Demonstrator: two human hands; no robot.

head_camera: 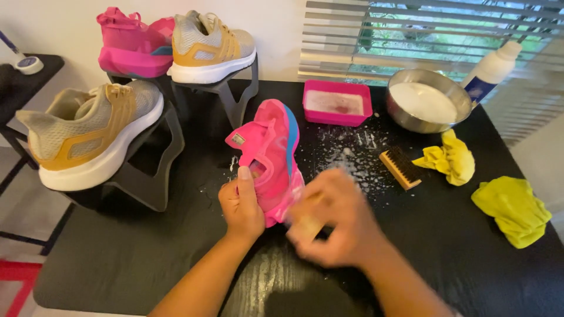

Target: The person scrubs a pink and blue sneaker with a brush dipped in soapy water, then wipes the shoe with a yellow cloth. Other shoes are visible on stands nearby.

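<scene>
My left hand (241,208) grips a pink sneaker (271,154) with a blue stripe by its opening, holding it on its side above the black table (147,252). My right hand (332,217) is blurred with motion and pressed against the shoe's lower side. It closes on a small pale object, probably a brush, though the blur hides its shape. Foam flecks lie on the table just beyond the shoe.
A wooden brush (399,168), two yellow cloths (451,157) (512,208), a pink tray (337,103), a metal bowl of white liquid (427,100) and a white bottle (492,69) sit at right. Two grey-and-gold sneakers (88,136) (211,47) and a pink one (130,46) rest on dark stands at left.
</scene>
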